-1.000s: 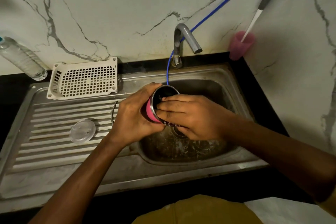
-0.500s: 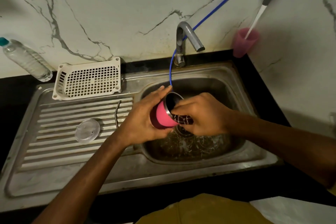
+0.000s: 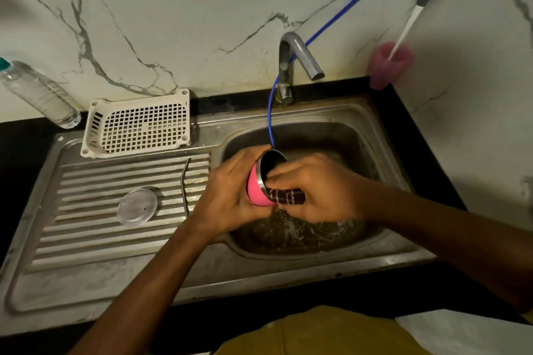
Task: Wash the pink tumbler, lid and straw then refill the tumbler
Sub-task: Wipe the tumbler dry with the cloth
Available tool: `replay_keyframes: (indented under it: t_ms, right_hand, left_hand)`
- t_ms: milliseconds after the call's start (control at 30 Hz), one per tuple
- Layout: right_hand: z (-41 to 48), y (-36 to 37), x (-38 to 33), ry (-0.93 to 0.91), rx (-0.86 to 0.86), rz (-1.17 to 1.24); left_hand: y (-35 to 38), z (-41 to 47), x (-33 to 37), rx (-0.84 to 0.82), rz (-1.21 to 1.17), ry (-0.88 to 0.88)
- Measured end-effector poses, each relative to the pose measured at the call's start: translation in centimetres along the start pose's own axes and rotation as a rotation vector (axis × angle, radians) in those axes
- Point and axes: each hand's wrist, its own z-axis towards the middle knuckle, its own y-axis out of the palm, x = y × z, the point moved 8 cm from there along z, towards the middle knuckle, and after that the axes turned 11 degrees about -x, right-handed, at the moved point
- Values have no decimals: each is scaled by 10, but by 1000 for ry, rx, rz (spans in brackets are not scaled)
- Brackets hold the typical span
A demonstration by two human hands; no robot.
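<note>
The pink tumbler (image 3: 256, 192) is held over the sink (image 3: 317, 135) basin, tipped on its side so its dark open mouth faces up and away toward the tap (image 3: 298, 55). The left hand (image 3: 227, 190) is wrapped around the tumbler's body, fingers and thumb curled about it from the drainboard side. The right hand (image 3: 323, 186) grips a dark checked scrubbing cloth (image 3: 285, 196) pressed against the steel rim, with its fingertips bent over the edge of the mouth. A thin blue hose (image 3: 331, 20) comes down the marble wall, loops past the tap and ends just above the tumbler's rim. On the ribbed drainboard to the left lie the clear lid (image 3: 137, 206), flat, and beside it the bent metal straw (image 3: 184, 181), neither touching the hands. Behind them sits a white plastic basket (image 3: 138, 127), and a clear water bottle (image 3: 37, 92) leans near the wall. In the far right corner a pink cup (image 3: 388, 69) holds a long-handled brush (image 3: 415, 11).
</note>
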Motion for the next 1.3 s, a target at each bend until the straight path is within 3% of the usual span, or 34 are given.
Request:
replay_keyframes:
  t_ms: [133,200,367,567,733,833,933,1033,1200,1300]
  right_hand:
    - [-9,3,-2,-154,-68,-328]
    - [-9,2,2,-122,-73,-304]
    - [-6,-1,27,94,79,-10]
    - [-3,0,6,123,276,-67]
    - [-4,2,-2,-155,36,-449]
    - [-8,10,3,-220,-46,-550]
    - [-7,14,7,-133,-27,-397]
    - [-8,1,20,61,168,-86]
    - [-8,-7,25,326,386,257]
    - [-7,-6,15,377,461,363]
  left_hand:
    - [5,3,-2,-72,-60,-22]
    - [8,4,-3,-68,-32,-31]
    - [24,-4,-7,-29,322,-79]
    - [19,-13,2,197,353,-54]
    - [5,-12,6,107,274,79]
    - [7,-11,4,59,228,85]
    - [15,-10,-7,-32,196,20]
    - [21,-15,-16,-33,273,-72]
    - [39,-25,-25,125,424,-256]
    - [28,-23,-20,268,433,-230]
